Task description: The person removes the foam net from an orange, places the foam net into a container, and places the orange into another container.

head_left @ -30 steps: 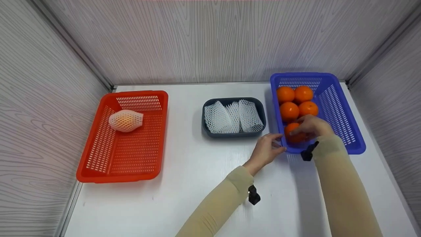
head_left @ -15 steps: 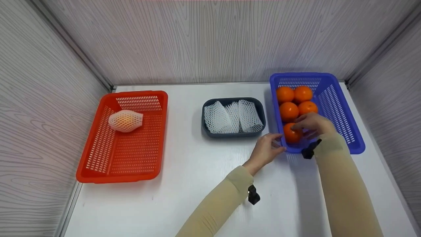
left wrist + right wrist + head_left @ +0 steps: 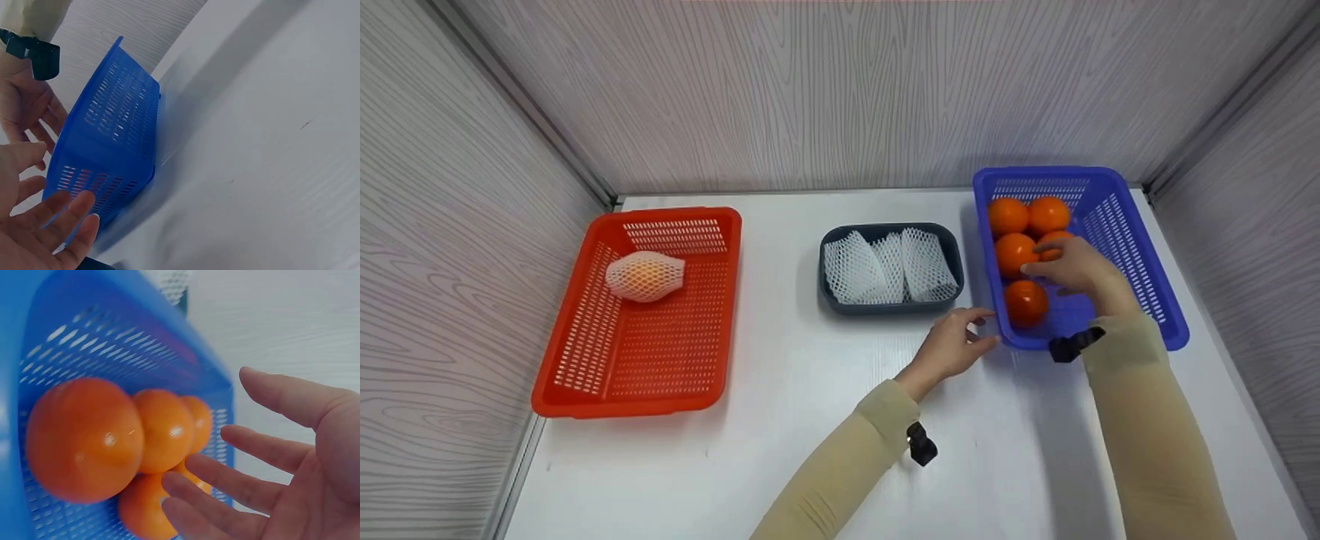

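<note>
A blue plastic basket (image 3: 1156,259) at the right holds several oranges (image 3: 1008,216) lined along its left side. One orange (image 3: 84,439) sits alone at the basket's front left corner. Over the oranges hovers my right hand (image 3: 1080,270), fingers spread; the right wrist view shows it gripping nothing. My left hand (image 3: 949,346) is beside the basket's front left edge, fingers loosely bent. In the left wrist view the left hand (image 3: 45,225) looks relaxed and holds nothing; whether a fingertip touches the basket I cannot tell.
A dark tray (image 3: 892,308) with white foam net sleeves (image 3: 855,268) stands mid-table towards the back. At the left, a red basket (image 3: 724,337) contains a fruit in a foam net (image 3: 645,276). Grey wood-grain panels (image 3: 810,97) enclose the white table (image 3: 780,450).
My right hand has risen off the front orange and moved back over the other oranges. The front orange shifted slightly left. My left hand has drawn a little left from the basket rim.
</note>
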Available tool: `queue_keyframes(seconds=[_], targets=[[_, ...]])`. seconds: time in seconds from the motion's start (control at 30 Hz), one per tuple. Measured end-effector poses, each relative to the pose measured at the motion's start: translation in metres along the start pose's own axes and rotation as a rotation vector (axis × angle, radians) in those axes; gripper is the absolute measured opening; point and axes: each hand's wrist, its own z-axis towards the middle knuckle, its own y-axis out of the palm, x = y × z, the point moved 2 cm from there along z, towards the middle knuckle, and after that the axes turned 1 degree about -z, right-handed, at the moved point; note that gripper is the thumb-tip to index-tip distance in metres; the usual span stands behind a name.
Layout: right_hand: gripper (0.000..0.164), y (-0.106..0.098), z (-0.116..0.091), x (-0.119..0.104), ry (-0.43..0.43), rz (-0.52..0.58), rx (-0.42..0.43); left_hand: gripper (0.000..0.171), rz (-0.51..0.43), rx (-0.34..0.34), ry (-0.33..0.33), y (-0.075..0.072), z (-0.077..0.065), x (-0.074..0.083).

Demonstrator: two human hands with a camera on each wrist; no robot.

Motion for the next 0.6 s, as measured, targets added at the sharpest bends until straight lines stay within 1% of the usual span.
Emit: queue_keyframes(seconds=[0.13, 0.3, 0.4, 0.6], targets=[[0.065, 0.004, -0.009, -0.012, -0.080, 0.021, 0.080, 0.037, 0.016, 0.029, 0.004, -0.012, -0.005, 0.000], [0.061, 0.017, -0.018, -0.029, -0.178, 0.091, 0.164, 0.028, 0.054, 0.079, 0.017, -0.032, -0.011, 0.000], [0.058, 0.027, -0.021, -0.039, -0.236, 0.116, 0.188, 0.026, 0.075, 0.107, 0.020, -0.047, -0.015, -0.002], [0.054, 0.052, -0.021, -0.053, -0.346, 0.096, 0.193, 0.027, 0.143, 0.164, 0.010, -0.080, -0.029, -0.012]])
